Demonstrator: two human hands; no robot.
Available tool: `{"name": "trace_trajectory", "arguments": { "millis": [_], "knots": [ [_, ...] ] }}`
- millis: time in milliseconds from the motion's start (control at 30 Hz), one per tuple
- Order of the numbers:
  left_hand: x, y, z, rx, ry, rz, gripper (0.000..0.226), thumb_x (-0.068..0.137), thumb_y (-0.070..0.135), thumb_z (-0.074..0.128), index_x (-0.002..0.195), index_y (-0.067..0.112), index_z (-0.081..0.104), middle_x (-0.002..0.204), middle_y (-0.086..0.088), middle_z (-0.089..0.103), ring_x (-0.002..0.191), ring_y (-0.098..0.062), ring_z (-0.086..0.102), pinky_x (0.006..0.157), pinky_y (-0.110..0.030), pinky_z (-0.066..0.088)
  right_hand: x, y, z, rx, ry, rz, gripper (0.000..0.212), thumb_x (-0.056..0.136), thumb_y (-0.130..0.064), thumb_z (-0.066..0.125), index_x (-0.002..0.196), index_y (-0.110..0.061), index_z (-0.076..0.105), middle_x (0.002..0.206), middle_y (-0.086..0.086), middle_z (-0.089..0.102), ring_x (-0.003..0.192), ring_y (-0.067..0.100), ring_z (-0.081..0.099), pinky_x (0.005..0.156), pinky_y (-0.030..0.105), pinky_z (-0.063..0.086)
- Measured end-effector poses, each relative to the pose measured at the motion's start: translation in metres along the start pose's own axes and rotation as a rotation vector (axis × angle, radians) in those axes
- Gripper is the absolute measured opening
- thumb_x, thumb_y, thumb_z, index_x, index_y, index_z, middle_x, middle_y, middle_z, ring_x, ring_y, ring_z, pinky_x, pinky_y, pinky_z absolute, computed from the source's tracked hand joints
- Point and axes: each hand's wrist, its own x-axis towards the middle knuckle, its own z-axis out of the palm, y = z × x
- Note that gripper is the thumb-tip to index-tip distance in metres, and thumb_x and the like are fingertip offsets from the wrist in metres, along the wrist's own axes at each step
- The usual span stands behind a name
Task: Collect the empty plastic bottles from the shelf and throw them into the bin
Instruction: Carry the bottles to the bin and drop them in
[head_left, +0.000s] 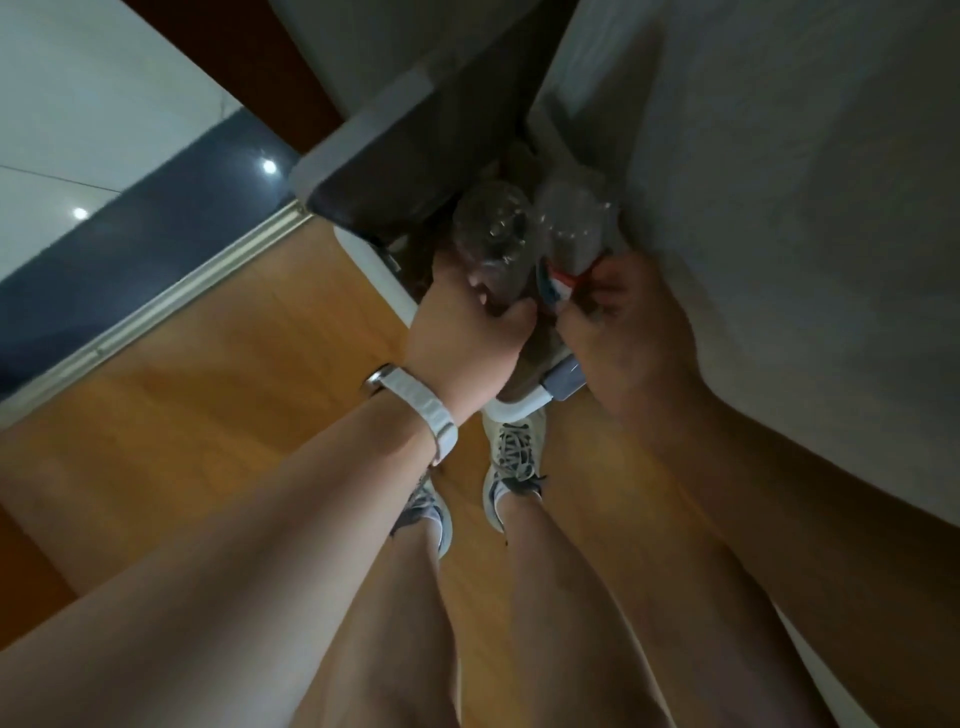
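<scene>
Along the lower edge of the frame, bare legs and two laced shoes (514, 457) are seen on a wooden floor (234, 364), one shoe set close against the foot of the bin (363, 254). Just above centre, the left hand (462, 332), a white watch strap (415, 405) on its wrist, is curled round one end of a clear plastic bottle (493, 228). Beside it, the right hand (628, 332) is curled round a second bottle (576, 218) near its label (558, 280). Both bottles are held over the bin's open mouth, with the lid (395, 156) raised behind, so the throwing-in is judged close but not done, as neither bottle is released. The shelf is not shown, so what is left there cannot be told. Red, white and blue are made out on the label, but no writing can be read.
</scene>
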Motion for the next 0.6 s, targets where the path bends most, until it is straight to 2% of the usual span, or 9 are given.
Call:
{"name": "trace_trajectory", "arguments": {
  "millis": [67,100,167,200,267,333,467,500,600],
  "knots": [
    [-0.013,0.003,-0.009,-0.045,-0.047,-0.033,0.049,0.081,0.030,0.068,0.123,0.021,0.046,0.107,0.017,0.066,0.099,-0.001,0.065,0.087,-0.034,0.058,-0.003,-0.002,-0.004,-0.049,-0.014,0.002,0.024,0.088,-0.024,0.068,0.106,-0.027,0.053,0.096,-0.015,0.056,0.078,-0.004,0.052,0.055,0.003,0.035],
    [-0.023,0.007,-0.015,-0.052,-0.068,-0.033,0.046,0.084,0.028,0.068,0.123,0.023,0.045,0.104,0.023,0.060,0.095,0.006,0.061,0.085,-0.025,0.056,-0.007,-0.005,-0.007,-0.078,-0.017,0.002,0.024,0.088,-0.025,0.066,0.109,-0.025,0.054,0.100,-0.012,0.056,0.080,0.000,0.052,0.057,0.006,0.035],
    [-0.045,0.016,-0.028,-0.002,-0.083,-0.006,0.046,0.090,0.023,0.066,0.130,0.024,0.044,0.100,0.026,0.050,0.087,0.014,0.055,0.075,-0.007,0.044,-0.014,-0.013,-0.013,-0.123,-0.020,-0.010,0.030,0.088,-0.029,0.064,0.116,-0.022,0.057,0.112,-0.005,0.058,0.091,0.010,0.055,0.064,0.016,0.039],
    [-0.054,0.019,-0.035,0.053,-0.078,0.016,0.044,0.091,0.024,0.065,0.131,0.025,0.045,0.104,0.025,0.052,0.090,0.014,0.055,0.074,-0.003,0.041,-0.019,-0.018,-0.016,-0.142,-0.025,-0.022,0.032,0.088,-0.030,0.064,0.118,-0.021,0.058,0.116,-0.002,0.058,0.095,0.014,0.056,0.070,0.021,0.042],
    [-0.072,0.027,-0.050,0.164,-0.043,0.080,0.048,0.093,0.029,0.063,0.137,0.024,0.044,0.123,0.013,0.057,0.111,0.001,0.055,0.083,-0.011,0.041,-0.030,-0.028,-0.022,-0.186,-0.044,-0.074,0.033,0.089,-0.034,0.063,0.119,-0.020,0.058,0.118,0.001,0.057,0.099,0.020,0.058,0.080,0.030,0.048],
    [-0.084,0.033,-0.063,0.267,-0.047,0.155,0.053,0.094,0.033,0.060,0.142,0.025,0.042,0.138,0.007,0.053,0.122,-0.010,0.053,0.085,-0.017,0.040,-0.044,-0.039,-0.031,-0.215,-0.024,-0.140,0.035,0.090,-0.035,0.062,0.120,-0.019,0.057,0.117,0.002,0.057,0.098,0.021,0.057,0.081,0.034,0.050],
    [-0.114,0.055,-0.090,0.444,-0.080,0.299,0.055,0.096,0.036,0.057,0.146,0.022,0.041,0.146,0.003,0.047,0.095,-0.015,0.060,0.074,-0.022,0.047,-0.079,-0.065,-0.057,-0.316,0.043,-0.280,0.034,0.092,-0.035,0.060,0.118,-0.012,0.061,0.113,0.007,0.061,0.097,0.026,0.058,0.077,0.036,0.050],
    [-0.123,0.064,-0.098,0.478,-0.085,0.340,0.054,0.096,0.036,0.056,0.146,0.020,0.042,0.147,0.002,0.046,0.095,-0.016,0.060,0.073,-0.023,0.049,-0.090,-0.073,-0.066,-0.357,0.049,-0.299,0.034,0.093,-0.036,0.058,0.118,-0.013,0.061,0.114,0.007,0.062,0.098,0.026,0.058,0.077,0.037,0.050],
    [-0.152,0.090,-0.121,0.573,-0.102,0.426,0.055,0.097,0.037,0.054,0.147,0.017,0.042,0.150,-0.003,0.045,0.126,-0.022,0.052,0.095,-0.032,0.049,-0.130,-0.099,-0.095,-0.490,0.041,-0.329,0.040,0.094,-0.038,0.053,0.125,-0.014,0.059,0.123,0.006,0.060,0.109,0.028,0.055,0.086,0.039,0.048]
  ]
}}
